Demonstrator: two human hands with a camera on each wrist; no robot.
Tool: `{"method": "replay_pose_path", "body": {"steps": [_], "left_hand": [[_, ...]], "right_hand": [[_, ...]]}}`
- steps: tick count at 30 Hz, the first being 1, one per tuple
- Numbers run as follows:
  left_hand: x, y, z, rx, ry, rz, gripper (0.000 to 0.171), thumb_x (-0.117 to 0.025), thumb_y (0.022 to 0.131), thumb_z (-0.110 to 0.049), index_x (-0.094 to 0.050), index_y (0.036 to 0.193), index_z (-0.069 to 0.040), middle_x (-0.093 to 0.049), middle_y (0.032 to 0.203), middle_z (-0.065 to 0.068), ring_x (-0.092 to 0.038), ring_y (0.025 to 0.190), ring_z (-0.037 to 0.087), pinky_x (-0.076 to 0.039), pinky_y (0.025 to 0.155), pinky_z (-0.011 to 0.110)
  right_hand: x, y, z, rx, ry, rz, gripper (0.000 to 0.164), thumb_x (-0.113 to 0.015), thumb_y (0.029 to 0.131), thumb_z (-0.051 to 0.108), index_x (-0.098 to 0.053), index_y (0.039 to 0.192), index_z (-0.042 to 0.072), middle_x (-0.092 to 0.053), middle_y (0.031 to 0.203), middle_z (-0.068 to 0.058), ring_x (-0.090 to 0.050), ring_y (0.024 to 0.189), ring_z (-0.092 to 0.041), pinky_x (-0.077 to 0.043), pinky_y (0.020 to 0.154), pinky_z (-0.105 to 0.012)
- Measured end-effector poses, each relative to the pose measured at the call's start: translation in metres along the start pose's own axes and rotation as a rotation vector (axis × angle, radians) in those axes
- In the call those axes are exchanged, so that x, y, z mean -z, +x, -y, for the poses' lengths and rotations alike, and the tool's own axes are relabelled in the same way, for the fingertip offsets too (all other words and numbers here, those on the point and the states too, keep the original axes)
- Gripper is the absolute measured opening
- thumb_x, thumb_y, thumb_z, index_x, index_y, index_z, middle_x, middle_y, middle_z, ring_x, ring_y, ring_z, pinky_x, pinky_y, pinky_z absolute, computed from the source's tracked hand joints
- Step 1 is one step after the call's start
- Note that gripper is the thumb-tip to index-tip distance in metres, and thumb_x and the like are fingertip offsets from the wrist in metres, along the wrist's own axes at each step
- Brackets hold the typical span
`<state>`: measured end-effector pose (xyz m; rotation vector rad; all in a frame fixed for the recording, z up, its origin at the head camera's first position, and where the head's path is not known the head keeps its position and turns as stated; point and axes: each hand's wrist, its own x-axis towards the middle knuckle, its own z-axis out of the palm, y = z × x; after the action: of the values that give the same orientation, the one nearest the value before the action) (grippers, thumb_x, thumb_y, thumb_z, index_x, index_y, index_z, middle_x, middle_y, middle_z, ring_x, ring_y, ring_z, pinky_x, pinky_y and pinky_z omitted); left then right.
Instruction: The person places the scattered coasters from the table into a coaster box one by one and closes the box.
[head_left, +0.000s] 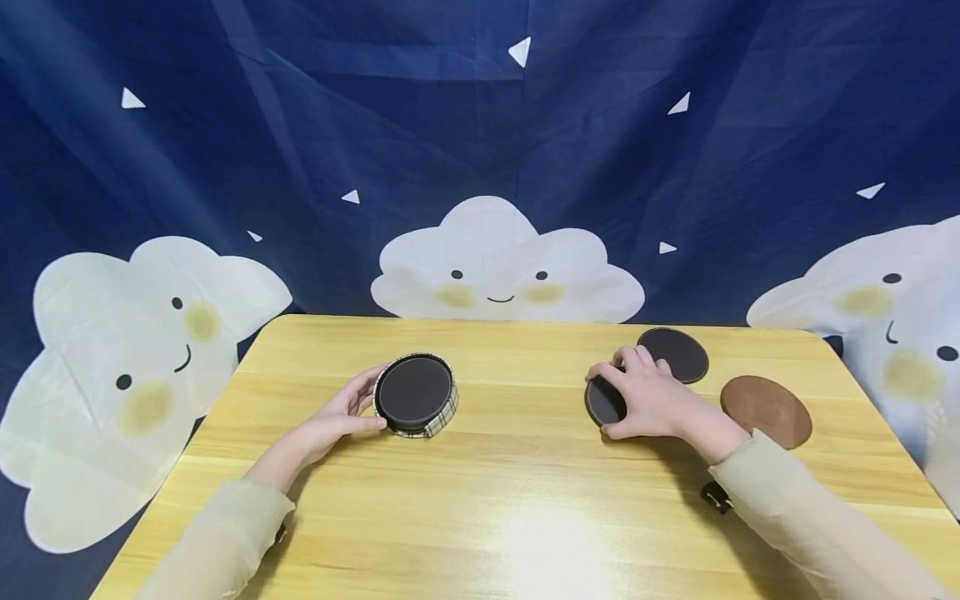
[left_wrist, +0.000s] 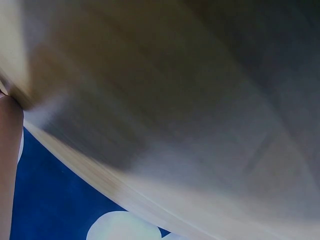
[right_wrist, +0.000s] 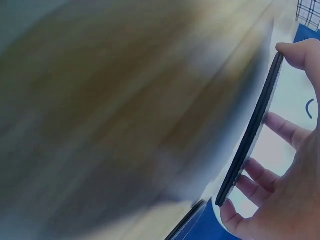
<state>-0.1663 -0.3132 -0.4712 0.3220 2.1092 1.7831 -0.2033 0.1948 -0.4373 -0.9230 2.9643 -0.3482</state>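
On the left side of the table, my left hand point(head_left: 333, 427) grips a round coaster holder point(head_left: 442, 416) with a plaid side wall, thumb in front and fingers behind. A dark round coaster point(head_left: 415, 389) lies inside it. Further right, my right hand point(head_left: 651, 398) holds dark coasters point(head_left: 604, 402) by the rim; in the right wrist view these coasters point(right_wrist: 250, 130) look like two thin discs stacked together, pinched between thumb and fingers above the table. The left wrist view shows only a strip of the left hand point(left_wrist: 9, 165), with the holder out of sight.
Another dark coaster point(head_left: 678, 354) lies flat just behind my right hand. A brown coaster point(head_left: 767, 412) rests to its right, near my right forearm. The wooden table point(head_left: 420, 508) ends at a blue curtain point(head_left: 450, 125) with printed clouds.
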Motion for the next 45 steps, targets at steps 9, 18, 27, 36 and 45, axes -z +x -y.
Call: {"method": "replay_pose_path", "body": {"steps": [9, 18, 27, 36, 45], "left_hand": [[0.001, 0.001, 0.001, -0.013, -0.004, 0.006, 0.095, -0.077, 0.091, -0.005, -0.02, 0.168, 0.0, -0.025, 0.17, 0.031, -0.048, 0.13, -0.011, -0.033, 0.109, 0.003], [0.0, 0.0, 0.001, -0.024, -0.006, 0.01, 0.094, -0.077, 0.092, -0.004, -0.021, 0.167, 0.001, -0.025, 0.17, 0.032, -0.049, 0.13, -0.011, -0.033, 0.109, 0.004], [0.0, 0.001, 0.001, -0.037, 0.007, 0.008, 0.093, -0.077, 0.091, -0.004, -0.022, 0.167, 0.001, -0.026, 0.169, 0.031, -0.048, 0.131, -0.012, -0.033, 0.11, 0.005], [0.001, 0.0, 0.001, -0.036, 0.008, 0.006, 0.093, -0.078, 0.091, -0.005, -0.023, 0.167, 0.001, -0.025, 0.17, 0.032, -0.045, 0.132, -0.011, -0.032, 0.11, 0.004], [-0.002, 0.0, -0.002, -0.03, 0.007, 0.007, 0.092, -0.078, 0.092, -0.005, -0.024, 0.167, 0.0, -0.027, 0.17, 0.029, -0.045, 0.136, -0.006, -0.031, 0.112, 0.007]], "right_hand": [[0.001, 0.021, 0.014, 0.045, 0.01, -0.034, 0.07, -0.089, 0.066, 0.044, -0.064, 0.129, 0.026, -0.052, 0.12, -0.015, -0.047, 0.113, -0.035, -0.038, 0.078, -0.047], [-0.003, 0.049, 0.031, 0.066, 0.014, -0.042, 0.074, -0.089, 0.064, 0.046, -0.063, 0.13, 0.025, -0.051, 0.122, -0.015, -0.045, 0.116, -0.036, -0.039, 0.081, -0.047], [0.0, 0.075, 0.054, 0.099, 0.016, -0.041, 0.076, -0.088, 0.064, 0.048, -0.062, 0.131, 0.025, -0.05, 0.122, -0.015, -0.044, 0.115, -0.034, -0.037, 0.08, -0.042], [0.004, 0.1, 0.083, 0.148, 0.019, -0.032, 0.076, -0.087, 0.066, 0.048, -0.061, 0.134, 0.023, -0.05, 0.126, -0.016, -0.042, 0.117, -0.034, -0.037, 0.085, -0.043], [0.002, 0.12, 0.112, 0.199, -0.001, -0.009, 0.077, -0.086, 0.067, 0.05, -0.059, 0.136, 0.026, -0.048, 0.128, -0.014, -0.041, 0.119, -0.032, -0.039, 0.09, -0.045]]}}
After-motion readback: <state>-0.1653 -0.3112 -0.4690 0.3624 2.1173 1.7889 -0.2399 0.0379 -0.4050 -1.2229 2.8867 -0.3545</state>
